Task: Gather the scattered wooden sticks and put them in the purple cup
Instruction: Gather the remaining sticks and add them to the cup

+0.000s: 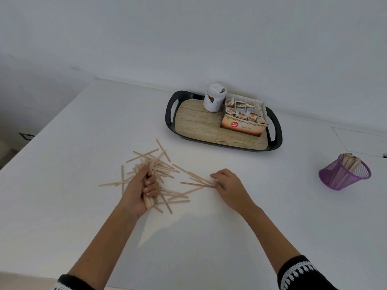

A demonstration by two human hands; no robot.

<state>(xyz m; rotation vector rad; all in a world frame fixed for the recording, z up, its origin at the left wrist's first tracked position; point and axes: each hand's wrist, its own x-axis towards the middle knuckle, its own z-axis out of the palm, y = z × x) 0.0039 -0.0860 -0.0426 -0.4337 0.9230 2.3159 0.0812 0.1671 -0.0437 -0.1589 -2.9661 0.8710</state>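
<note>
While my left hand (139,186) is curled tight round a bundle (149,200) of sticks, my right hand (227,183) lies knuckles-up at the right edge of the loose sticks (165,172), its fingertips pinching the ends of a few. The rest lie crisscrossed on the surface (209,237) between my hands. The cup (344,171) stands well apart to the right, leaning in this wide view, with sticks already in it. One stick (229,140) lies on the tray (276,130).

What could go wrong, as I judge it: the bundle is thick and its ends are uneven, so adding more may make some slip out of my fist. The flat sticks hug the surface, so my right fingertips may push them about instead of lifting them. The cup looks light and is mesh, so a clumsy drop could tip it or catch a stick on the rim. The lone stick on the tray is easy to forget.

The surface is white and plain, set against a pale wall. On the tray stand a tea box (244,120) and a jar (215,97).
</note>
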